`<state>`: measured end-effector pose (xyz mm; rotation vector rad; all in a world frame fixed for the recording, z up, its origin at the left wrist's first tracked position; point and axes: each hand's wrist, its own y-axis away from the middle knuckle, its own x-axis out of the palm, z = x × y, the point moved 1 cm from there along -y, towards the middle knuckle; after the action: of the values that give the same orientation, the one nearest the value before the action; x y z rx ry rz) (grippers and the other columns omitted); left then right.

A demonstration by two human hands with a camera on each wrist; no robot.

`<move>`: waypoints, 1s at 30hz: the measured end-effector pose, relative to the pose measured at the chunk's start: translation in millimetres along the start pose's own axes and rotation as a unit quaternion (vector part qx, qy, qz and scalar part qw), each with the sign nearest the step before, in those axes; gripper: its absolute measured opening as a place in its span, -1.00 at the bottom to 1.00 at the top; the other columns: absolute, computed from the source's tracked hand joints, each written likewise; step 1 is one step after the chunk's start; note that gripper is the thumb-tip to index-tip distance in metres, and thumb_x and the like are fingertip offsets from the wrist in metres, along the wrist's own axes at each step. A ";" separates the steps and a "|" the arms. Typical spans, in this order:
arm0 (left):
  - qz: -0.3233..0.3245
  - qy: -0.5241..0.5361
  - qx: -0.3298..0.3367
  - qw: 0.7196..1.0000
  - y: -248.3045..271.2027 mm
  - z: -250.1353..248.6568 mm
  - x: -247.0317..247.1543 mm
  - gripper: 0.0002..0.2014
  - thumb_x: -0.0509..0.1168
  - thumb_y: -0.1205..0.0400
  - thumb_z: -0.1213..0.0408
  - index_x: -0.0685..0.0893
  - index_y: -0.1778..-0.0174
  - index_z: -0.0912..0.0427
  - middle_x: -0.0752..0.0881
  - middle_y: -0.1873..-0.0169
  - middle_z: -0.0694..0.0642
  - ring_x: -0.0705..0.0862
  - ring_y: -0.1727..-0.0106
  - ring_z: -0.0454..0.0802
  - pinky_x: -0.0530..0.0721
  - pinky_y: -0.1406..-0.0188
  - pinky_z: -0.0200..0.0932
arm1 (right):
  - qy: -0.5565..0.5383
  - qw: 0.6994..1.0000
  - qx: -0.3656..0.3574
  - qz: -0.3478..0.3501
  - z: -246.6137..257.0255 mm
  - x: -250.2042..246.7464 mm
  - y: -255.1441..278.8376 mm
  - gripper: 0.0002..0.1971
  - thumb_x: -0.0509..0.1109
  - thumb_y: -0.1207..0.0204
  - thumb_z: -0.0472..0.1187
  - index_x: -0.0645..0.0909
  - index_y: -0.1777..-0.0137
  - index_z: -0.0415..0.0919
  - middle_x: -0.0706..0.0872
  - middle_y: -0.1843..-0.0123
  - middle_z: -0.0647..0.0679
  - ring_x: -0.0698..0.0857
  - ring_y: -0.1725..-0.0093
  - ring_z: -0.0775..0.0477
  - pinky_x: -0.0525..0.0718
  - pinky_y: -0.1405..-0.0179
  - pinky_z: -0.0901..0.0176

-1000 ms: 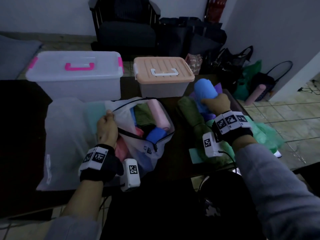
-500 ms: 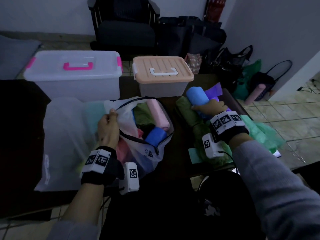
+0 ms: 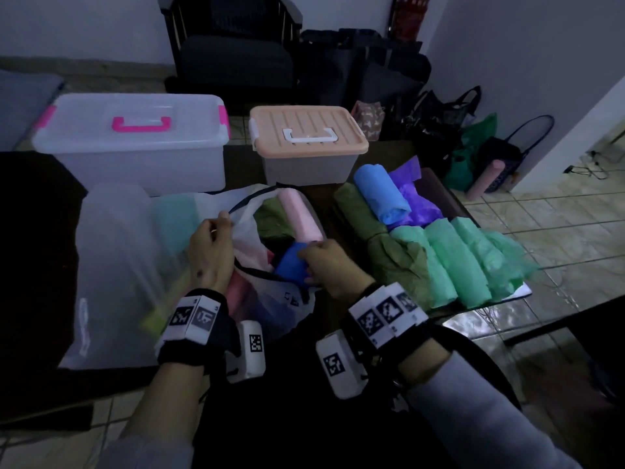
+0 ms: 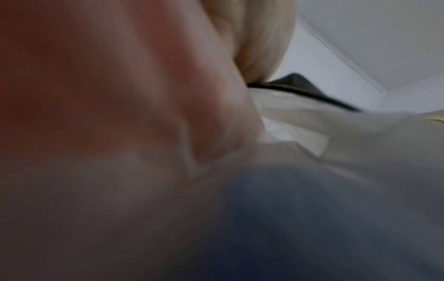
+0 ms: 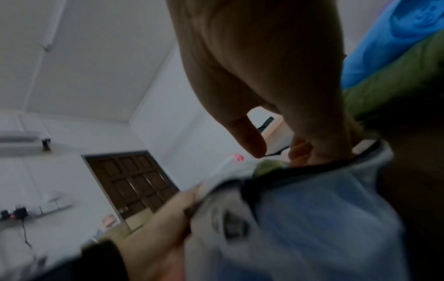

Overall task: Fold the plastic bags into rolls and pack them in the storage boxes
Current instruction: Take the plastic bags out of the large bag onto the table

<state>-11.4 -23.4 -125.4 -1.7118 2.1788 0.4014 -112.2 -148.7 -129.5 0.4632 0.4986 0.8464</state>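
A clear zip pouch [image 3: 280, 306] lies open on the dark table, holding a pink roll [image 3: 301, 214], an olive roll and a dark blue roll [image 3: 291, 269]. My left hand [image 3: 221, 223] pinches the pouch's far rim and holds it up. The fingers of my right hand [image 3: 309, 265] reach into the mouth and curl on the dark blue roll. In the right wrist view those fingers [image 5: 321, 152] dip behind the black zip edge of the pouch [image 5: 312, 209], with the thumb apart. The light blue roll [image 3: 382, 191] lies on the right-hand pile. The left wrist view is blurred.
Two lidded boxes stand behind the pouch: a clear one with a pink handle [image 3: 135, 143] and one with a peach lid [image 3: 307, 133]. Olive rolls [image 3: 362, 211], green rolls [image 3: 453, 262] and a purple bag [image 3: 416, 198] lie at the right. A large clear bag [image 3: 115, 265] lies left.
My right hand set the light blue roll down on the right pile, let go, and moved left to the pouch's mouth. The left hand kept hold of the rim.
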 end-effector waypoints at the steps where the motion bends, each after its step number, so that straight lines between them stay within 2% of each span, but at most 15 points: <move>1: 0.000 0.001 0.000 1.000 0.6 -0.1 -0.9 -0.58 0.03 -0.75 0.07 0.65 -0.14 0.32 0.67 -0.09 0.30 0.51 0.03 0.04 0.33 0.10 -0.22 | 0.009 1.000 -0.003 -0.019 -7.6 1.5 -5.7 -0.61 0.38 -0.53 -0.18 0.44 -0.23 -0.42 0.50 0.10 -0.19 0.56 0.26 -0.05 0.60 0.46 0.20; 3: 0.000 0.006 0.002 1.000 1.2 -0.3 -1.7 -0.59 0.04 -0.75 0.07 0.66 -0.14 0.32 0.68 -0.10 0.31 0.56 -0.02 0.09 0.34 0.10 -0.22 | 0.000 0.999 0.002 -0.049 -15.3 2.1 -10.5 -0.26 0.49 -0.43 -0.02 0.26 -0.43 -0.46 0.50 -0.16 -0.23 0.63 -0.05 -0.16 0.69 0.10 0.04; 5: 0.001 0.008 0.006 1.000 1.8 -0.6 -1.0 -0.59 0.04 -0.75 0.08 0.66 -0.13 0.33 0.68 -0.11 0.31 0.59 -0.08 0.15 0.33 0.10 -0.22 | 0.010 0.999 0.016 -0.051 -17.6 5.1 -9.3 -0.07 0.55 -0.34 0.09 0.18 -0.49 -0.46 0.47 -0.37 -0.24 0.58 -0.29 -0.25 0.65 -0.17 -0.02; 7: -0.001 0.008 0.007 1.000 3.1 -1.7 -1.0 -0.59 0.04 -0.75 0.08 0.66 -0.14 0.32 0.68 -0.12 0.31 0.59 -0.11 0.17 0.32 0.10 -0.23 | 0.070 0.997 0.011 -0.029 -17.3 7.3 -6.6 -0.09 0.55 -0.32 0.13 0.28 -0.51 -0.42 0.49 -0.41 -0.22 0.56 -0.34 -0.24 0.61 -0.28 -0.01; 8: -0.003 0.011 0.006 1.000 3.1 -1.7 -1.1 -0.59 0.05 -0.75 0.08 0.67 -0.14 0.32 0.68 -0.13 0.31 0.59 -0.11 0.16 0.31 0.11 -0.23 | 0.092 0.995 -0.002 -0.025 -16.4 8.5 -7.2 -0.19 0.54 -0.37 0.09 0.36 -0.48 -0.39 0.51 -0.38 -0.17 0.56 -0.35 -0.21 0.58 -0.33 -0.01; 10: -0.005 0.014 0.007 1.000 3.1 -1.1 -1.4 -0.59 0.05 -0.75 0.08 0.67 -0.14 0.31 0.68 -0.12 0.30 0.57 -0.07 0.13 0.32 0.10 -0.24 | 0.070 0.997 -0.018 -0.019 -13.7 9.8 -6.3 -0.51 0.54 -0.41 -0.07 0.54 -0.26 -0.30 0.57 -0.23 -0.10 0.60 -0.26 -0.16 0.60 -0.30 0.01; 11: -0.005 0.013 0.007 1.000 3.1 -0.5 -1.6 -0.59 0.05 -0.75 0.08 0.67 -0.13 0.31 0.68 -0.10 0.30 0.58 -0.07 0.13 0.33 0.10 -0.23 | 0.040 0.999 -0.012 -0.024 -12.0 9.5 -4.0 -0.56 0.58 -0.36 -0.11 0.58 -0.17 -0.28 0.60 -0.18 -0.11 0.63 -0.19 -0.15 0.66 -0.18 0.02; 13: -0.004 0.016 0.006 1.000 2.3 0.1 -1.5 -0.59 0.05 -0.74 0.07 0.68 -0.12 0.32 0.69 -0.07 0.28 0.58 -0.04 0.13 0.34 0.10 -0.22 | -0.014 0.999 0.000 -0.051 -11.6 8.6 -5.7 -0.42 0.65 -0.24 -0.13 0.55 -0.20 -0.34 0.65 -0.13 -0.19 0.68 -0.07 -0.17 0.71 0.19 0.07; 15: -0.003 0.016 0.004 1.000 1.7 0.9 -1.8 -0.59 0.05 -0.74 0.07 0.68 -0.11 0.32 0.68 -0.04 0.27 0.55 0.03 0.07 0.33 0.12 -0.22 | -0.067 0.995 -0.020 -0.072 -11.9 9.1 -4.9 -0.46 0.63 -0.26 -0.19 0.55 -0.18 -0.40 0.66 -0.04 -0.24 0.70 0.02 -0.19 0.67 0.34 0.11; 18: -0.003 0.008 0.008 1.000 0.8 1.3 -1.3 -0.59 0.04 -0.75 0.07 0.68 -0.11 0.30 0.68 -0.06 0.27 0.49 0.07 0.01 0.32 0.12 -0.22 | -0.187 0.975 -0.091 -0.077 -4.4 2.7 6.2 -0.69 0.56 -0.34 -0.34 0.63 -0.06 -0.38 0.72 0.01 -0.29 0.73 0.04 -0.23 0.74 0.15 -0.01; 20: -0.003 0.008 0.013 1.000 0.3 2.0 -1.1 -0.59 0.04 -0.75 0.07 0.67 -0.12 0.31 0.68 -0.06 0.27 0.49 0.07 0.01 0.32 0.12 -0.22 | -0.271 0.948 -0.151 -0.072 5.7 -8.5 12.8 -0.77 0.52 -0.37 -0.42 0.65 -0.02 -0.37 0.75 0.02 -0.29 0.74 0.01 -0.26 0.73 -0.03 -0.11; 22: -0.002 0.009 0.016 1.000 0.4 3.2 -1.2 -0.59 0.04 -0.75 0.07 0.67 -0.12 0.31 0.66 -0.02 0.23 0.49 0.07 0.01 0.31 0.14 -0.23 | -0.349 0.918 -0.180 -0.058 18.5 -24.4 16.8 -0.82 0.45 -0.42 -0.45 0.65 -0.02 -0.37 0.74 0.01 -0.27 0.72 -0.01 -0.23 0.68 -0.11 -0.12; 26: 0.004 0.008 0.019 1.000 -1.5 4.8 -1.1 -0.58 0.04 -0.75 0.08 0.66 -0.09 0.35 0.61 0.08 0.19 0.48 0.09 0.01 0.27 0.21 -0.25 | -0.489 0.853 -0.181 0.005 44.6 -66.6 34.0 -0.70 0.29 -0.55 -0.28 0.56 -0.24 -0.39 0.70 -0.05 -0.24 0.70 -0.02 -0.14 0.69 -0.09 0.07; 28: 0.005 0.013 0.013 1.000 -2.0 5.4 -0.3 -0.58 0.05 -0.75 0.07 0.66 -0.08 0.36 0.59 0.11 0.18 0.48 0.09 0.03 0.29 0.18 -0.22 | -0.525 0.827 -0.202 0.003 49.5 -94.7 42.9 -0.76 0.24 -0.58 -0.21 0.58 -0.11 -0.36 0.73 0.11 -0.18 0.72 0.10 -0.09 0.73 0.03 0.14; 30: 0.003 0.020 0.012 1.000 -2.3 6.2 0.2 -0.58 0.05 -0.75 0.07 0.65 -0.07 0.35 0.61 0.08 0.21 0.49 0.09 0.03 0.31 0.15 -0.19 | -0.535 0.818 -0.212 -0.010 47.5 -122.2 47.7 -0.77 0.24 -0.54 -0.17 0.57 -0.04 -0.33 0.72 0.17 -0.15 0.72 0.14 -0.06 0.71 -0.01 0.15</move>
<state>-8.6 -21.5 -131.2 -1.7162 2.2077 0.3441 -181.2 -227.1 -36.9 0.4414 -0.7236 0.5280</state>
